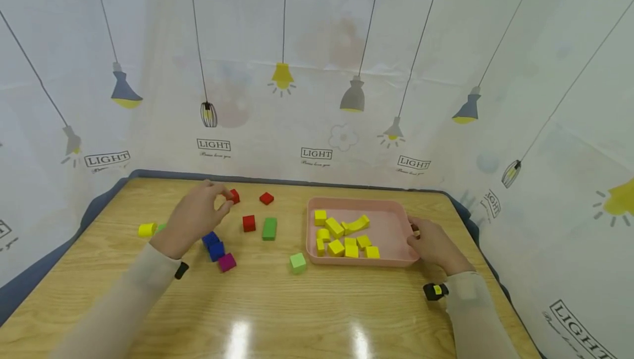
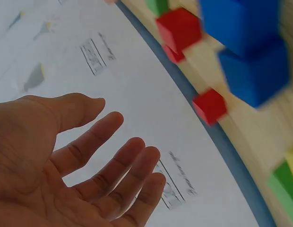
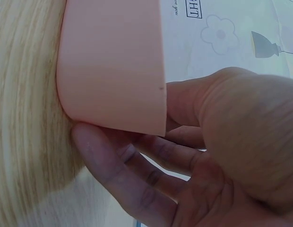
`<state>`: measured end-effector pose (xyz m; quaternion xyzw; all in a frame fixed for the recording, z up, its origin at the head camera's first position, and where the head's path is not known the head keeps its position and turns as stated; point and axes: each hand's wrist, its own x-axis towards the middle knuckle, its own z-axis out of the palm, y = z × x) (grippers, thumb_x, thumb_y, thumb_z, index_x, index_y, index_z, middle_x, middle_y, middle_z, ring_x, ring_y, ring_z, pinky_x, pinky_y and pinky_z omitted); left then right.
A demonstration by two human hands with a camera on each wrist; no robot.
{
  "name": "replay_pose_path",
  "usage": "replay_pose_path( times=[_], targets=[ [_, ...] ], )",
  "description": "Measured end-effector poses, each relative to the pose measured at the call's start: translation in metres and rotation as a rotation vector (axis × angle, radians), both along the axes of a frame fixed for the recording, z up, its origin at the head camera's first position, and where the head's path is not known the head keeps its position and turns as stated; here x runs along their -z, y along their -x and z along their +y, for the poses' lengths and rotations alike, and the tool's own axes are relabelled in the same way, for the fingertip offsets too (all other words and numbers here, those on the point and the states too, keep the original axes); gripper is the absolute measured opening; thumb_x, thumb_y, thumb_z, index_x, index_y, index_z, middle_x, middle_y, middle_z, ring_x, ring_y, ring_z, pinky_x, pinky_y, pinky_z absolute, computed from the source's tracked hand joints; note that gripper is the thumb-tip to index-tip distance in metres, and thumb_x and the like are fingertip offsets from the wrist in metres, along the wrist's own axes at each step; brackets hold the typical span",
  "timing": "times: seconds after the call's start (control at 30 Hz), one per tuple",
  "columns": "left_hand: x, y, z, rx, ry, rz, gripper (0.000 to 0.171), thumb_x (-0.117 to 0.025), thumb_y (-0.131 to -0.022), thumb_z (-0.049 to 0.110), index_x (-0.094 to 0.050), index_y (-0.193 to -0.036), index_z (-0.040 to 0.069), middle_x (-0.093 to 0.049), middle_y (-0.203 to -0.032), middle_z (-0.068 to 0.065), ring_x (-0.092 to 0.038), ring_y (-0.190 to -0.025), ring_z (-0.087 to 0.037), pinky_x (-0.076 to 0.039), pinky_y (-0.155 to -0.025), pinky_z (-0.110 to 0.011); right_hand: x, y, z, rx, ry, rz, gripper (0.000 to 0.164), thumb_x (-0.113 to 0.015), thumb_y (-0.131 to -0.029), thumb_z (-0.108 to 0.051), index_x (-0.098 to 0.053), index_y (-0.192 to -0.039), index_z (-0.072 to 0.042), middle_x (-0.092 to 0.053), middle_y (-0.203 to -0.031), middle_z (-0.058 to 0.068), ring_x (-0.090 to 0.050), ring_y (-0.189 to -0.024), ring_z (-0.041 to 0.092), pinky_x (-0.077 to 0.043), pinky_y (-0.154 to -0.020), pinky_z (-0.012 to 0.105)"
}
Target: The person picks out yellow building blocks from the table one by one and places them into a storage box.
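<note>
My left hand (image 1: 195,218) hovers over the left part of the table, fingers loosely bent and holding nothing, as the left wrist view also shows. In the head view its fingertips overlap a red block (image 1: 235,196). Below it lie blue blocks (image 1: 216,251) and a magenta block (image 1: 227,262). At the right my right hand (image 1: 436,242) grips the right side of a pink tray (image 1: 391,261), thumb over the rim and fingers against the outer wall (image 3: 113,85). Several yellow blocks (image 1: 334,228) of different shapes lie in the tray.
Between hand and tray are a red cube (image 1: 249,223), a red block (image 1: 266,198), a green block (image 1: 269,229) and a light green cube (image 1: 298,263). A yellow cylinder (image 1: 147,230) lies far left. A patterned curtain (image 1: 317,128) hangs behind the table.
</note>
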<state>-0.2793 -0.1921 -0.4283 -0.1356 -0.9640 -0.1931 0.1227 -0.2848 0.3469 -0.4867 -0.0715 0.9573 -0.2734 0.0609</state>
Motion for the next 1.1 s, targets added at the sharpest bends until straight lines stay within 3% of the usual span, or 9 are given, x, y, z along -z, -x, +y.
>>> replay_pose_path(
  times=[0.27, 0.43, 0.6, 0.67, 0.87, 1.1],
  targets=[
    [0.010, -0.009, -0.064, -0.102, 0.023, -0.050, 0.029, -0.064, -0.098, 0.023, -0.067, -0.121, 0.005, -0.057, -0.123, -0.027, -0.056, -0.077, -0.029, -0.050, -0.058, -0.040, 0.001, 0.000, 0.001, -0.012, -0.005, 0.007, 0.059, -0.055, -0.097, -0.008, -0.035, -0.152, 0.004, -0.055, -0.136, 0.023, -0.061, -0.111, 0.032, -0.055, -0.085, 0.043],
    [0.019, -0.015, -0.093, -0.156, 0.044, -0.066, 0.032, -0.061, -0.098, 0.021, -0.064, -0.123, 0.001, -0.053, -0.122, -0.032, -0.055, -0.084, -0.034, -0.048, -0.060, -0.042, 0.001, 0.000, 0.001, -0.011, -0.006, 0.016, 0.059, -0.056, -0.097, -0.008, -0.035, -0.151, 0.004, -0.056, -0.135, 0.023, -0.062, -0.110, 0.032, -0.056, -0.082, 0.040],
    [0.028, -0.019, -0.118, -0.196, 0.047, -0.104, 0.035, -0.060, -0.095, 0.016, -0.061, -0.124, -0.004, -0.051, -0.117, -0.034, -0.052, -0.080, -0.034, -0.045, -0.055, -0.039, 0.002, 0.001, 0.001, -0.010, -0.007, 0.015, 0.059, -0.056, -0.097, -0.008, -0.035, -0.152, 0.004, -0.056, -0.136, 0.023, -0.062, -0.110, 0.031, -0.056, -0.080, 0.038],
    [0.031, -0.021, -0.127, -0.203, 0.039, -0.130, 0.038, -0.060, -0.094, 0.015, -0.059, -0.125, -0.006, -0.049, -0.116, -0.036, -0.051, -0.081, -0.037, -0.046, -0.057, -0.042, 0.002, 0.001, 0.001, -0.011, -0.007, 0.015, 0.060, -0.056, -0.097, -0.008, -0.035, -0.152, 0.004, -0.056, -0.136, 0.023, -0.061, -0.110, 0.031, -0.056, -0.080, 0.038],
    [0.043, -0.024, -0.143, -0.201, 0.046, -0.195, 0.044, -0.063, -0.094, 0.017, -0.055, -0.128, -0.010, -0.047, -0.117, -0.040, -0.048, -0.102, -0.056, -0.043, -0.081, -0.067, 0.002, 0.000, 0.001, -0.009, 0.002, 0.013, 0.060, -0.056, -0.097, -0.007, -0.034, -0.152, 0.004, -0.055, -0.137, 0.023, -0.061, -0.111, 0.032, -0.056, -0.083, 0.041],
    [0.052, -0.025, -0.152, -0.185, 0.052, -0.229, 0.040, -0.067, -0.091, 0.012, -0.058, -0.122, -0.011, -0.052, -0.117, -0.041, -0.048, -0.108, -0.057, -0.040, -0.091, -0.069, 0.000, -0.001, -0.002, 0.010, 0.002, -0.013, 0.060, -0.055, -0.098, -0.007, -0.034, -0.153, 0.002, -0.052, -0.140, 0.023, -0.060, -0.113, 0.034, -0.056, -0.083, 0.040]
  ],
)
